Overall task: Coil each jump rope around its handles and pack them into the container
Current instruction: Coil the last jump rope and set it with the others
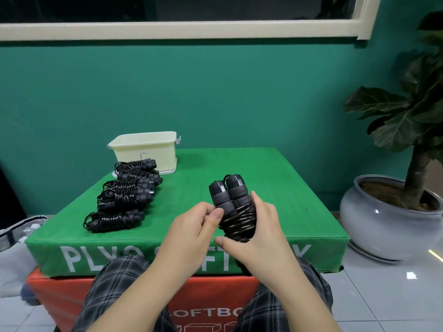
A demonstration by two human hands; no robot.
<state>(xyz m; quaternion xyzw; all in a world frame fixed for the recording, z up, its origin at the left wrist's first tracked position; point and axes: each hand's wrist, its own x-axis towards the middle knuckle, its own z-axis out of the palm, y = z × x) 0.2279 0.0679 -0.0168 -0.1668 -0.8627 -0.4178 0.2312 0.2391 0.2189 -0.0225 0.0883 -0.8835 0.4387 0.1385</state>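
Both hands work one jump rope (236,207) held over the near edge of the green plyo box (275,188), which serves as the desk. Right hand (261,233) is curled round the coiled cord from the far/right side, thumb tip under the bundle; that grip prob. keeps the wraps from springing loose. Left hand (194,226) has fingers bent in toward the 2 black handles, thumb and fingertips at the coil's left side; looks like it pinches the cord, but the end itself can't be seen. Handles sit side by side, caps up, cord wound tight round the lower halves, so this rope looks nearly coiled, w/ tucking the tail as the likely step left. Plaid trousers (115,283) of the seated person frame the bottom of the view. White lettering on the box's front face reads "PLYO" then partly hidden letters ("FT", "K") behind the arms; the red box (211,305) beneath shows "OFTBO", also cut off. Further back on the left, a row of finished rope bundles (124,200) lies in a line on the green top, approx. 5, parked there presumably as staging before packing. At the far left corner stands the cream container (146,149), lid off; none of the bundles seem to be inside yet, though its interior isn't fully visible. No writing legible on it. Potted plant (395,192) stands on the floor at right.
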